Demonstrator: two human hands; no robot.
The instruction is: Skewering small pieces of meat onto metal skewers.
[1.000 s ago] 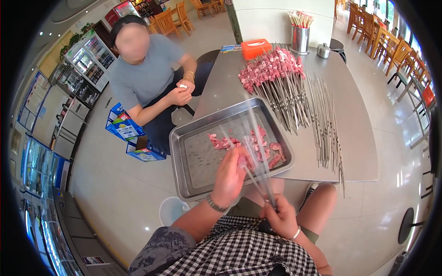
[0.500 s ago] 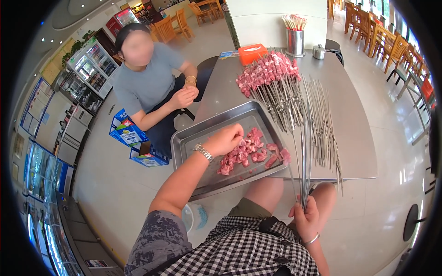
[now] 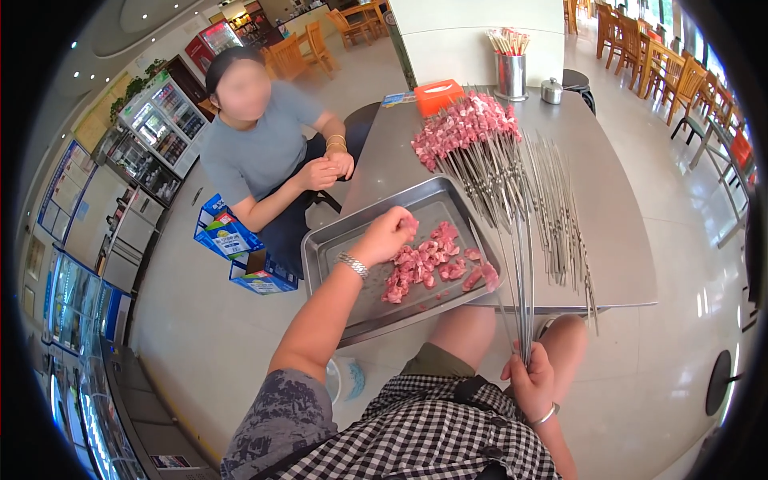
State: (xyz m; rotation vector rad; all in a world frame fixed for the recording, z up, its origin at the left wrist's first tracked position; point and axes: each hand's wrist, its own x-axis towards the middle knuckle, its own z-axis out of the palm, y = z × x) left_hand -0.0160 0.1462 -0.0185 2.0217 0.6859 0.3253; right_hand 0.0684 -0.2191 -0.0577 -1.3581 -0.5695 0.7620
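My left hand [image 3: 387, 238] is over the metal tray [image 3: 326, 314], fingers pinched on a piece of raw meat [image 3: 410, 225]. Below and right of it, a heap of cut pink meat [image 3: 416, 268] lies in the tray. Near my right knee, my right hand [image 3: 531, 378] is closed around a bunch of long metal skewers [image 3: 526, 308]. One thinner skewer leans left from the bunch, its upper end by a meat piece [image 3: 490, 277] at the tray's right edge. Skewers loaded with meat [image 3: 468, 128] are piled on the table beyond the tray.
Bare skewers [image 3: 560, 216] lie on the right of the grey table [image 3: 620, 264]. Behind stand an orange box [image 3: 438, 96], a metal canister of sticks [image 3: 512, 74] and a small lidded pot [image 3: 551, 91]. A person [image 3: 264, 144] sits at the left, beside blue cartons [image 3: 232, 244].
My left hand has moved slightly left and up, away from the meat heap, with a piece of meat showing at its fingertips. My right hand stays almost in place with the skewers.
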